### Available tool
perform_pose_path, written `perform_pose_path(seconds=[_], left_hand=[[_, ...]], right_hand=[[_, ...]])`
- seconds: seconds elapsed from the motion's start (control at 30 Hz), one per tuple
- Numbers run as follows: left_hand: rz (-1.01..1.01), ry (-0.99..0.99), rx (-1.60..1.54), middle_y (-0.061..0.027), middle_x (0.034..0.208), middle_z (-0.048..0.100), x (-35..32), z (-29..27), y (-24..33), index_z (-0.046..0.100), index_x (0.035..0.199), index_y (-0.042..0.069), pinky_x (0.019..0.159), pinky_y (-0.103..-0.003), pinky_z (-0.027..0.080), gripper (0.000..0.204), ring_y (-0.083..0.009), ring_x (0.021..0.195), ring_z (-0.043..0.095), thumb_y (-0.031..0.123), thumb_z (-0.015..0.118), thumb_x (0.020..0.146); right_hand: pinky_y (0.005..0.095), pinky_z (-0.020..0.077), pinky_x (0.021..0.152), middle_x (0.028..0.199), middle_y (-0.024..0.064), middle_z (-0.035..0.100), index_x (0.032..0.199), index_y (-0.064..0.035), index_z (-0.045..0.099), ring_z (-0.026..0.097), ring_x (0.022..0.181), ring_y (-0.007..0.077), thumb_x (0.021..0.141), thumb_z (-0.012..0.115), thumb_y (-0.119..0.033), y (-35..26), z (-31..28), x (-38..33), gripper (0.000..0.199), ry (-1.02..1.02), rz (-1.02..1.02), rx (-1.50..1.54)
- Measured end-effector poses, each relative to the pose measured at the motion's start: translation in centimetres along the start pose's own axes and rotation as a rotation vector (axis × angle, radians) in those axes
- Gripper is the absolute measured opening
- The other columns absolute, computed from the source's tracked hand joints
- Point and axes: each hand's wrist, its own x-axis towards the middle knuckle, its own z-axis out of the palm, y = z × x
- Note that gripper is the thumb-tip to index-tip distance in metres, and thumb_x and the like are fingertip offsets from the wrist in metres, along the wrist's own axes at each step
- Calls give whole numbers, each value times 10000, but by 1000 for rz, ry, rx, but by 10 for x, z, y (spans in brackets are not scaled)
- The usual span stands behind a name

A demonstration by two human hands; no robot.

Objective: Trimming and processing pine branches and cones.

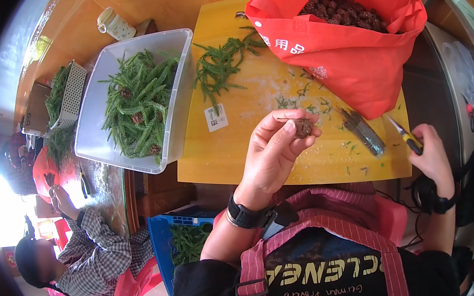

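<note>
My left hand (268, 151) pinches a round brown pinecone (303, 129); my right hand (432, 153) grips yellow-and-black pliers (407, 137). Red fabric bag (359, 69) holds cones (343, 13); translucent plastic bin (183, 90), green sprigs (139, 121).

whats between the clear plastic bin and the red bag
In the head view, green sprigs and a white label lie on the yellow tabletop between them.

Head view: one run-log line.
left hand: holds small brown pine cone | right hand: holds yellow-black-handled tool | translucent plastic bin: green sprigs
</note>
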Motion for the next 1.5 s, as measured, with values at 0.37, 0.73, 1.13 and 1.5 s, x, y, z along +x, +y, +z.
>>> perform_pose_path(seconds=[0.37, 0.73, 1.13, 1.5], left_hand=[[-70, -29, 68, -183, 988, 574, 1, 7, -5, 517, 1054, 19, 706, -269, 533, 204, -228, 853, 612, 150, 533, 898], [-93, -35, 104, -179, 969, 591, -1, 10, -6, 514, 1015, 16, 656, -270, 538, 145, -238, 804, 638, 111, 513, 904], [-123, -26, 126, -179, 917, 610, 0, 13, -5, 515, 954, 44, 625, -264, 538, 74, -227, 756, 644, 99, 509, 906], [-132, -19, 138, -177, 901, 617, 0, 15, -4, 509, 939, 36, 619, -251, 539, 83, -212, 742, 648, 114, 505, 910]], right_hand=[[282, 416, 568, 636, 55, 542, 691, -11, 492, 516, 612, 159, 649, 623, -77, -80, -37, -6, 152, -223, -233, 445], [391, 505, 696, 639, 109, 541, 669, -9, 496, 596, 761, 340, 595, 667, -34, -117, -19, 13, 188, -37, -628, 349], [370, 508, 637, 601, 95, 524, 646, -16, 487, 594, 685, 319, 581, 689, -9, -119, -18, 12, 212, 19, -606, 314], [371, 483, 629, 659, 104, 567, 640, -28, 465, 605, 744, 337, 568, 673, -18, -116, -14, 10, 220, 8, -585, 328]])
